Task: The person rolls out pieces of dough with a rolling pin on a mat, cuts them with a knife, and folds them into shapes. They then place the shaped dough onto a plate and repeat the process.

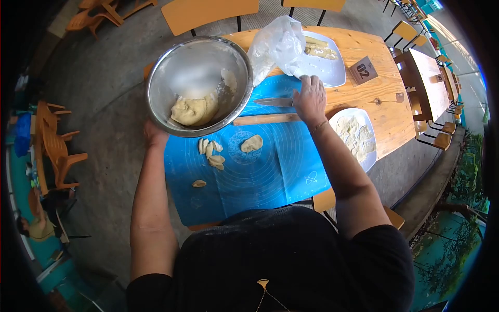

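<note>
My left hand (154, 133) is at the lower left side of a large metal mixing bowl (242, 112), closed on it, most fingers hidden behind the bowl. A lump of yellowish dough (193, 109) lies inside the bowl. My right hand (311, 99) is over the far right of the blue mat (249, 179), fingers stretched forward near a white plate's edge. Beside its thumb lies a knife (273, 102), its handle hidden by the hand. A wooden rolling pin (266, 119) is just nearer. Cut dough pieces (210, 152), a flattened dough piece (251, 143) and a small dough piece (199, 183) rest on the mat.
A clear plastic bag (280, 44) overlaps the far white plate (332, 73), which holds pale sticks (319, 49). Another white plate (370, 161) at right carries flat dough pieces (356, 136). A number sign (363, 71) sits on the wooden table (384, 104). Chairs stand around.
</note>
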`<state>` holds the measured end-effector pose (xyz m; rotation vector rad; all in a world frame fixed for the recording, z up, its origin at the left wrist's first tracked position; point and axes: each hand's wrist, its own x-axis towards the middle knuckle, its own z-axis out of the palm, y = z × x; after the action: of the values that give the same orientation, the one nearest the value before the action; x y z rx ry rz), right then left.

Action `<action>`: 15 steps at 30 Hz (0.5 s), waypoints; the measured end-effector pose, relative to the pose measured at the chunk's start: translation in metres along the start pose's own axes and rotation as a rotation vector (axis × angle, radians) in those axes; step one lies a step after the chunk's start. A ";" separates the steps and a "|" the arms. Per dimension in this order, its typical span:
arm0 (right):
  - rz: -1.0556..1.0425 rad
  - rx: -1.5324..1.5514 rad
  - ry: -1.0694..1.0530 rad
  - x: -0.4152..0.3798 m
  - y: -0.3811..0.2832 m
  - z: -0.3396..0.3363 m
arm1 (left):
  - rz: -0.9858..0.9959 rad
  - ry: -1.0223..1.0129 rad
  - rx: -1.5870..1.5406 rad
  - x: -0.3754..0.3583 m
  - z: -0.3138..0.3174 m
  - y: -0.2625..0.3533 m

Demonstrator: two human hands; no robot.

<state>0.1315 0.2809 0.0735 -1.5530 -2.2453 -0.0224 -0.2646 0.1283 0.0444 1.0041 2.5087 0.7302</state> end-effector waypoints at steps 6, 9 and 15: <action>-0.330 0.191 -0.067 -0.067 -0.027 -0.009 | 0.129 0.032 -0.081 0.002 0.022 -0.027; -0.347 0.122 -0.117 -0.074 -0.026 -0.001 | 0.116 0.218 0.166 -0.026 0.027 -0.022; -0.227 0.275 -0.195 -0.065 -0.019 0.001 | 0.477 0.534 0.054 -0.128 0.011 0.028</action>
<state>0.1333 0.2157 0.0552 -1.1974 -2.4416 0.3728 -0.1558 0.0582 0.0666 1.6405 2.7507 1.2086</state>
